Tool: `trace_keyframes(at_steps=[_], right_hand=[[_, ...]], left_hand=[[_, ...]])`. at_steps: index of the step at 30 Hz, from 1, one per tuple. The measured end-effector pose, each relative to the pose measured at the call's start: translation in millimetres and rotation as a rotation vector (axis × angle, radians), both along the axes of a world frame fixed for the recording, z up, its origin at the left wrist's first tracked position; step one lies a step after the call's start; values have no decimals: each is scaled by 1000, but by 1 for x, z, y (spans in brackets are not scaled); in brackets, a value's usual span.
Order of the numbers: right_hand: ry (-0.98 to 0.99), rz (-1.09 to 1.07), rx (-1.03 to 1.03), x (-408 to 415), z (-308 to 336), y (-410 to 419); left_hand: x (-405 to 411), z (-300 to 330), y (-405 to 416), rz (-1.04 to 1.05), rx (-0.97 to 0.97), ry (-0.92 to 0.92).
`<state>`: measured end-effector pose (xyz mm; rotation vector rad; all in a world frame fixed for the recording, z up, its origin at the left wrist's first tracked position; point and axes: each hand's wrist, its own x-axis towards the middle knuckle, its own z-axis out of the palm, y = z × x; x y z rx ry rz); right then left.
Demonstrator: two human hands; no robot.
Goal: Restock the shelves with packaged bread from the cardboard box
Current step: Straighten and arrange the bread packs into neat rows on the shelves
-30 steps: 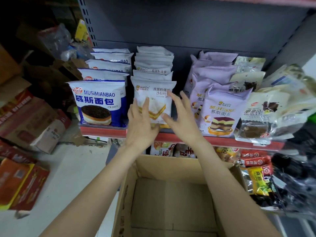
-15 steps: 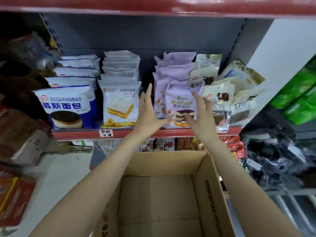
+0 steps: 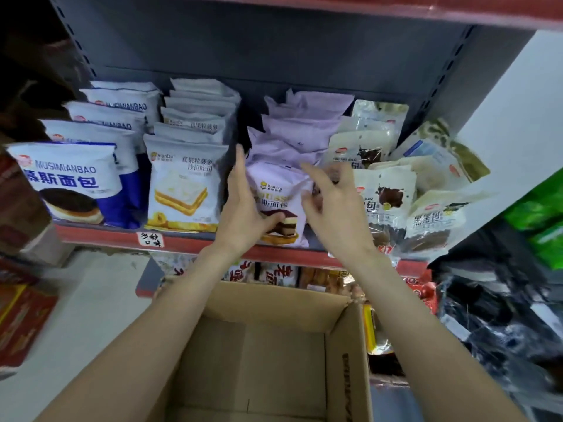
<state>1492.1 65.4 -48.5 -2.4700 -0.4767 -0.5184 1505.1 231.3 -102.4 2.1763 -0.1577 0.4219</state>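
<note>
Centre of frame: front lilac mousse-bread packet (image 3: 281,194) stands upright at the shelf's red front edge (image 3: 189,243), heading a row of lilac packets (image 3: 304,129) running back to the grey rear panel.

Left hand (image 3: 243,208) lies along the packet's left side, fingers straight and pointing up, thumb pressed across the cake picture low on its face. Right hand (image 3: 332,208) is at the packet's right edge, fingers loosely spread; motion blur there, so cannot tell whether it pinches the wrapper or only touches it.

Hidden or unclear: most of the packet's brand lettering is behind the hands. Chocolate-bread packets (image 3: 384,193) to the right lean and overlap, print smeared. The far right of the frame is a dark blur of plastic wrapping with something green, unreadable.

Left of centre: white sandwich-toast packets (image 3: 184,184), then blue-and-white MUSIMIANBAO packets (image 3: 70,181) at the left, both rows upright. A handwritten tag (image 3: 150,239) is stuck on the shelf edge.

Bottom centre: open cardboard box (image 3: 347,354), only bare cardboard visible inside, its near part cut off by the frame. Lower shelf behind it holds red-lettered snack packs (image 3: 278,274), partly covered. Pale floor (image 3: 88,300) lower left, reddish cartons (image 3: 21,324) at the left edge.
</note>
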Motion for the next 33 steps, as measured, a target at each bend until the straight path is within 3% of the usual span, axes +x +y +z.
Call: trace_keyframes(at_steps=[3,6,10,14,18,23,25,28,33], right_hand=[[-76,-10,16,40,28,-20],[-28,51,-125,100,48,-28],[151,254,-373,168,57,-20],[317,374,-587,198,48,-4],[245,416,-446,203,37,6],[213,391,-436,198,33,21],[157,337,-403,201,40,16],[-81,182,-354,216,51,-2],[30,120,-561,237,55,-6]], left_hand=[[1,9,-2,143,414,-146],[10,25,2,103,707,-257],[27,41,-1,-24,901,-135],[35,44,1,-79,875,-74],[34,45,4,-72,879,-74],[31,43,14,-43,841,-79],[32,44,16,-53,850,-81],[33,45,17,-54,881,-91],[39,46,17,-23,943,-159]])
